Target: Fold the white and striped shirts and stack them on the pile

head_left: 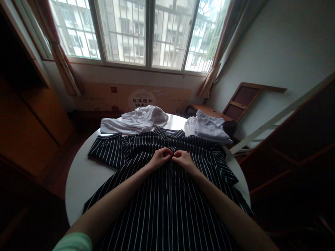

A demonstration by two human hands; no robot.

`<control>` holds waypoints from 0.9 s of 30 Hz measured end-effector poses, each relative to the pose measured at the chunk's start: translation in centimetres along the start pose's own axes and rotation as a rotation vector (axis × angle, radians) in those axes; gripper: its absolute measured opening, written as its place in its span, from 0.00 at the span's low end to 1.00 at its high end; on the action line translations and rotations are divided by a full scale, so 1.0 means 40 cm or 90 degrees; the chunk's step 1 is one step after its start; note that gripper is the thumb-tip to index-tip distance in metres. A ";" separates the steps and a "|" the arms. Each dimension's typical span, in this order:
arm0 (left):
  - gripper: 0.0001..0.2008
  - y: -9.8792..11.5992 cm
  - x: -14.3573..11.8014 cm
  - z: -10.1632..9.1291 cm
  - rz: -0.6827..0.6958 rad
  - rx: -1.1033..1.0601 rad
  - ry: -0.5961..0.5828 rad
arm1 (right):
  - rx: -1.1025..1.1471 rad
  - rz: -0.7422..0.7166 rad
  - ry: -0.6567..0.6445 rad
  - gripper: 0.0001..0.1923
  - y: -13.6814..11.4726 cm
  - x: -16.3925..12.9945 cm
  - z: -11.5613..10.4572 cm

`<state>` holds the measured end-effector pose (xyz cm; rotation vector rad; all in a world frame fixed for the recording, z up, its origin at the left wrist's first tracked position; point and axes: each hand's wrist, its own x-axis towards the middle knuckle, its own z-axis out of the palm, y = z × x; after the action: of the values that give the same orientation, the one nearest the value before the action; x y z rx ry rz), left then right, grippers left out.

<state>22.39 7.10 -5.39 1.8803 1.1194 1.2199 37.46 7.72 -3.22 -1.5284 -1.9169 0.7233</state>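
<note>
A black shirt with white stripes [159, 213] lies front side up across the round table, its collar at the far end and its hem toward me. My left hand [161, 157] pinches the front edge of the shirt just below the collar. Close beside it, my right hand [184, 160] pinches the same front edge, with the fingertips of both hands almost touching. Any button between the fingers is too small to make out. One striped sleeve [106, 151] is folded out on the left side, and the other hangs to the right.
The round white table [78, 187] carries a crumpled white garment [134, 119] at the back left and a folded white garment [207, 126] at the back right. Behind it stand a wooden chair [243, 101] and barred windows. An orange-brown cabinet [27, 130] is at the left.
</note>
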 end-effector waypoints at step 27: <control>0.05 0.004 -0.001 -0.003 -0.020 -0.028 0.014 | 0.238 0.070 -0.006 0.08 0.008 0.008 -0.008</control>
<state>22.31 7.02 -5.23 1.8145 1.1204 1.2398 37.85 8.10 -3.19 -1.3999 -1.6003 1.0707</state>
